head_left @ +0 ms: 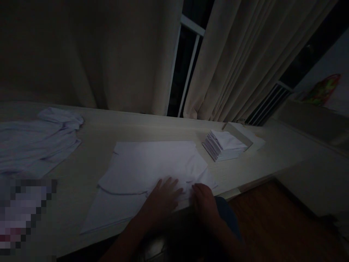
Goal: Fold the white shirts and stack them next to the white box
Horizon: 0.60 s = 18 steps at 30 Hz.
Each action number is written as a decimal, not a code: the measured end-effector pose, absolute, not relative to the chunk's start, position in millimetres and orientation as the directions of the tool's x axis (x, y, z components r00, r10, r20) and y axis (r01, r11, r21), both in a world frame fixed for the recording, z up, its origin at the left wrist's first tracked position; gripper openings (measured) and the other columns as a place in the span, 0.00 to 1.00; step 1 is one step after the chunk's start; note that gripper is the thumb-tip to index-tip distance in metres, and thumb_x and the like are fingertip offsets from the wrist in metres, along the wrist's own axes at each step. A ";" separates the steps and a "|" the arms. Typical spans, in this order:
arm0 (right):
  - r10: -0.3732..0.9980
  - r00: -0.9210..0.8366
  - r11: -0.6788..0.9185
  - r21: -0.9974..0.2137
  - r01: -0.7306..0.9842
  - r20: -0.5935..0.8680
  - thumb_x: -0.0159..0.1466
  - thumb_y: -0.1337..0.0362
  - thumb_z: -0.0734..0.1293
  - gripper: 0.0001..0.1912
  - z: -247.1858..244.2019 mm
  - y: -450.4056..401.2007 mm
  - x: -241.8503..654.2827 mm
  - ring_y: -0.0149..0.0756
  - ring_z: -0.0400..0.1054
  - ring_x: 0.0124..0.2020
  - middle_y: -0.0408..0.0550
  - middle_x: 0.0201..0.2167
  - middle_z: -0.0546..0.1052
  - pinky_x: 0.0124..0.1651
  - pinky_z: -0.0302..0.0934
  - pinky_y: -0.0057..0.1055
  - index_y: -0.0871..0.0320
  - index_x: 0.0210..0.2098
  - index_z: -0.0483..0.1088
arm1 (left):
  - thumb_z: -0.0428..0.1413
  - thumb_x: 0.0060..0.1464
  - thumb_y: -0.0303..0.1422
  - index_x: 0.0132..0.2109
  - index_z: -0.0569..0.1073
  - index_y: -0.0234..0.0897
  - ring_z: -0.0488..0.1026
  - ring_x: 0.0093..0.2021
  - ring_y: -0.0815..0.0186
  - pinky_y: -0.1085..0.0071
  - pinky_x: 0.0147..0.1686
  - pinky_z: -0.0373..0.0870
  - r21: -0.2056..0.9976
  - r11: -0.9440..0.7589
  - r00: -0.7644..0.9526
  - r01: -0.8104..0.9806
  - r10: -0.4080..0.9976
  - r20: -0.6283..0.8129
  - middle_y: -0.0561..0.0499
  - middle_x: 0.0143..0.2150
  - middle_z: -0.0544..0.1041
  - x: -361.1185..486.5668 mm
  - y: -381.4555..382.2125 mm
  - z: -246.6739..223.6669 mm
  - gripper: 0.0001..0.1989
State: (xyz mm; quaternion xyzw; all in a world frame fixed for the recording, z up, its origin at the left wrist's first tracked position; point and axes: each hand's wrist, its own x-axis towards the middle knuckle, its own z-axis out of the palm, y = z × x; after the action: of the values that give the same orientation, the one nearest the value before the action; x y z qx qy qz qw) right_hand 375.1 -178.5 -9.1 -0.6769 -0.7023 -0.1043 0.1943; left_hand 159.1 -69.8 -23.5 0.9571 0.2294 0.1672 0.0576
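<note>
A white garment [155, 160] lies partly folded on the pale ledge [89, 156], its upper layer turned over a wider layer that shows at the front left. My left hand [165, 194] rests flat on its front part with the fingers spread. At the garment's front right edge is my right hand [203, 198], its fingers bent and held together on the cloth. The right thumb and the cloth under that hand are hard to make out in the dim light.
A loose, crumpled white garment [49, 142] lies at the left. Back right, a stack of folded white cloths [225, 145] stands against an open white box [242, 134]. Beige curtains [229, 58] hang behind the ledge. A blurred patch [24, 214] covers the lower left corner.
</note>
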 end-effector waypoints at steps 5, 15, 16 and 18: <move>0.953 0.247 -0.257 0.040 0.965 0.178 0.69 0.59 0.55 0.27 -12.2 -174.9 433.2 0.51 0.49 0.66 0.62 0.65 0.57 0.64 0.45 0.51 0.66 0.64 0.56 | 0.47 0.61 0.39 0.65 0.52 0.62 0.48 0.69 0.54 0.43 0.65 0.45 0.199 -0.908 0.879 0.368 0.410 0.243 0.58 0.71 0.51 159.0 -69.0 -44.7 0.27; 0.888 0.400 -0.372 -0.160 0.914 0.225 0.71 0.61 0.51 0.23 -24.6 -223.2 461.9 0.44 0.60 0.60 0.58 0.58 0.68 0.61 0.51 0.41 0.61 0.58 0.66 | 0.42 0.62 0.44 0.65 0.50 0.65 0.48 0.69 0.53 0.41 0.64 0.47 0.223 -0.899 0.889 0.377 0.418 0.185 0.60 0.70 0.51 163.2 -67.5 -39.9 0.25; 0.861 0.459 -0.412 -0.229 0.882 0.218 0.70 0.61 0.51 0.22 -21.3 -219.6 468.6 0.42 0.65 0.55 0.59 0.53 0.73 0.58 0.55 0.37 0.61 0.54 0.69 | 0.42 0.62 0.45 0.65 0.53 0.64 0.50 0.69 0.54 0.42 0.64 0.48 0.232 -0.889 0.880 0.395 0.439 0.183 0.59 0.70 0.53 166.0 -66.0 -33.2 0.24; 0.828 0.544 -0.474 -0.350 0.808 0.135 0.69 0.61 0.55 0.19 -15.4 -211.2 484.0 0.41 0.71 0.46 0.57 0.43 0.78 0.50 0.60 0.32 0.61 0.45 0.74 | 0.41 0.62 0.47 0.64 0.57 0.60 0.51 0.69 0.56 0.46 0.65 0.47 0.247 -0.843 0.825 0.477 0.527 0.205 0.58 0.69 0.57 165.7 -57.5 -16.2 0.24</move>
State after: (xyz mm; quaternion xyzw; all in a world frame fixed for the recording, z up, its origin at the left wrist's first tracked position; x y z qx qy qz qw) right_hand 484.0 -211.2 -15.4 -0.8580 -0.4766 0.0264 0.1896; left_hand 165.7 -57.5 -16.2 0.9506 0.2641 0.1337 0.0929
